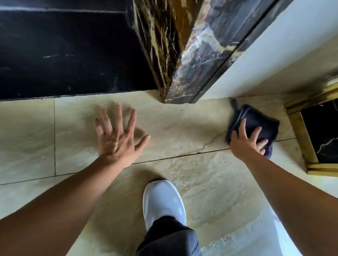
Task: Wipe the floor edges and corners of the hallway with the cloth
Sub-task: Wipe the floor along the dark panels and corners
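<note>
A dark blue cloth (261,118) lies bunched on the beige marble floor (179,128), in the corner where the white wall meets the floor at the right. My right hand (245,141) presses down on its near edge, fingers spread over the fabric. My left hand (117,137) rests flat on the floor tiles to the left, fingers apart, holding nothing, just in front of the black marble wall base.
A brown-veined marble pillar corner (175,50) juts out between my hands. Black marble panel (67,51) runs along the left. A gold-framed black floor inlay (326,131) lies right of the cloth. My white shoe (164,201) stands on the floor below.
</note>
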Demonstrator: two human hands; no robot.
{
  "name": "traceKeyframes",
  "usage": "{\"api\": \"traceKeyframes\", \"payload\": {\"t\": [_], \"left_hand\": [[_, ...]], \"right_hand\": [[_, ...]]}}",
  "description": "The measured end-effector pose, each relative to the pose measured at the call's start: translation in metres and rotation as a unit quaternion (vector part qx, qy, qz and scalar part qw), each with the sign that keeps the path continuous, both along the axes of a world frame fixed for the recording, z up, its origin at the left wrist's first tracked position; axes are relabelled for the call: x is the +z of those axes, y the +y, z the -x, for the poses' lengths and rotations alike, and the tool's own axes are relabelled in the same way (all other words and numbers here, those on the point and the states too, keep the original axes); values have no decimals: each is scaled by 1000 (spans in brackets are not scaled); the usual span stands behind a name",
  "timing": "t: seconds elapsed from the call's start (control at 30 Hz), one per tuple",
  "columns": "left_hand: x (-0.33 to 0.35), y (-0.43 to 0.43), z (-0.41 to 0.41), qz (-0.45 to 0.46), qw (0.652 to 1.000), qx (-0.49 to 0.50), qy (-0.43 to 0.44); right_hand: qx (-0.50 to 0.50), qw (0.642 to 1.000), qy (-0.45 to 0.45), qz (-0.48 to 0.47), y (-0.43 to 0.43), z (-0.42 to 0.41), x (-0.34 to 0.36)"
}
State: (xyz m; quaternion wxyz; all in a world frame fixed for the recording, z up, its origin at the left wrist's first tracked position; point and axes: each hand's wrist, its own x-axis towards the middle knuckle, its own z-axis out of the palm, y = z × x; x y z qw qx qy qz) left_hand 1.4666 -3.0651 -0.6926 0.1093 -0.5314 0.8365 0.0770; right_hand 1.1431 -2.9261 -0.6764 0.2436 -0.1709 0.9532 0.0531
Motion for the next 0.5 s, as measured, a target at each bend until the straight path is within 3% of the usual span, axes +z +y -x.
{"api": "traceKeyframes", "payload": {"t": [0.07,0.13,0.2,0.3,0.33,0.37,0.43,0.47,0.5], "left_hand": [[-2,0,1,1,1000,10,7],[-7,1,2,0,1000,14,26],[-12,2,-1,6,998,24,51],[-13,4,-13,25,997,13,66],[-11,2,-20,30,998,10,61],[-8,0,-27,28,998,9,47],[-2,-7,-40,17,1000,12,16],[-1,-10,-44,17,1000,16,13],[-1,-14,-48,17,999,27,15]], "right_hand": [[135,988,50,53,-3,-51,-8],[258,962,40,84,-9,-116,-17],[386,916,19,110,-19,-160,-22],[503,853,31,137,-24,-150,-22],[502,853,44,136,-24,-135,-22],[461,877,48,127,-20,-117,-23],[261,959,32,108,-16,-90,-21],[170,981,29,85,-14,-91,-19],[148,986,38,66,-14,-105,-16]]}}
